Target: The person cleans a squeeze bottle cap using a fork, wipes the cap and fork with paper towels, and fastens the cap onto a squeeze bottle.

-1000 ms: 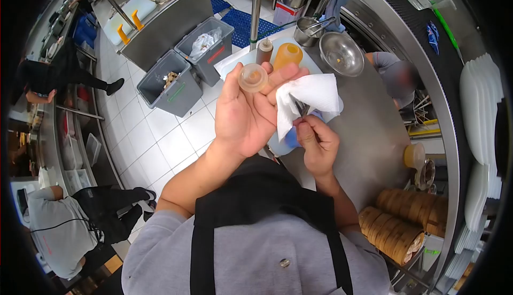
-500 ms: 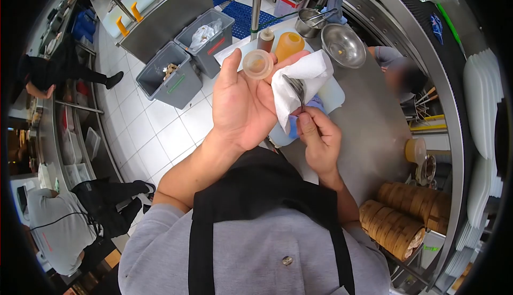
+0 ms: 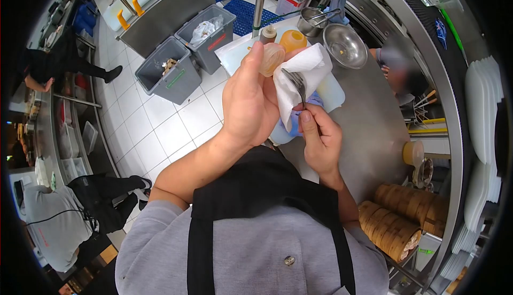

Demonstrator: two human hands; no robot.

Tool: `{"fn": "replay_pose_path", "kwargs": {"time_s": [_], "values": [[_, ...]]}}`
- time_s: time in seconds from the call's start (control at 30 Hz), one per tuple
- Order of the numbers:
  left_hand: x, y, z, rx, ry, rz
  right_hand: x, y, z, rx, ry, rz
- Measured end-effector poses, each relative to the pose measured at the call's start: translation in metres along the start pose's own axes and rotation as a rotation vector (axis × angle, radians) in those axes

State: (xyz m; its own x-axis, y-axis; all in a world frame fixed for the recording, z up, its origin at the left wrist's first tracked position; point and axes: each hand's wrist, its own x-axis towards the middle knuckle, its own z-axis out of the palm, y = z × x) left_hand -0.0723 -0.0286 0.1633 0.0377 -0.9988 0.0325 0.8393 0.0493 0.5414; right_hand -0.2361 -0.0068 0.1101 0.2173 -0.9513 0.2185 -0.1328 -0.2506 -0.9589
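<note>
My left hand (image 3: 241,100) is palm-up, its thumb raised beside a small clear plastic cup (image 3: 273,60) held tilted against the fingers. A white paper napkin (image 3: 316,60) drapes over the fingertips of that hand. Between thumb and forefinger, my right hand (image 3: 323,139) grips a metal fork (image 3: 297,83) by its handle. The fork's tines point up and lie against the napkin. Behind the napkin, a blue cloth (image 3: 315,101) partly shows on a white cutting board (image 3: 331,93).
A brown-filled squeeze bottle (image 3: 268,34), an orange bottle (image 3: 293,40) and a steel bowl (image 3: 344,46) stand on the steel counter (image 3: 368,129). Bamboo steamers (image 3: 388,231) are at lower right. Grey bins (image 3: 168,70) stand left. Other people are at both sides.
My left hand has turned and its thumb has closed in over the plastic cup, which now tilts more. The fork's tines show more clearly against the napkin.
</note>
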Motion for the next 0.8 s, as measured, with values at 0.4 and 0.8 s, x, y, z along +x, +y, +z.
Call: {"fn": "replay_pose_path", "kwargs": {"time_s": [0.4,0.8], "values": [[0.009,-0.007,-0.005,0.194,-0.093,-0.021,0.02,-0.038,-0.031,-0.555,-0.071,-0.287],[0.023,-0.004,-0.018,0.341,-0.016,-0.016,0.033,-0.047,-0.024,-0.672,-0.02,-0.167]]}}
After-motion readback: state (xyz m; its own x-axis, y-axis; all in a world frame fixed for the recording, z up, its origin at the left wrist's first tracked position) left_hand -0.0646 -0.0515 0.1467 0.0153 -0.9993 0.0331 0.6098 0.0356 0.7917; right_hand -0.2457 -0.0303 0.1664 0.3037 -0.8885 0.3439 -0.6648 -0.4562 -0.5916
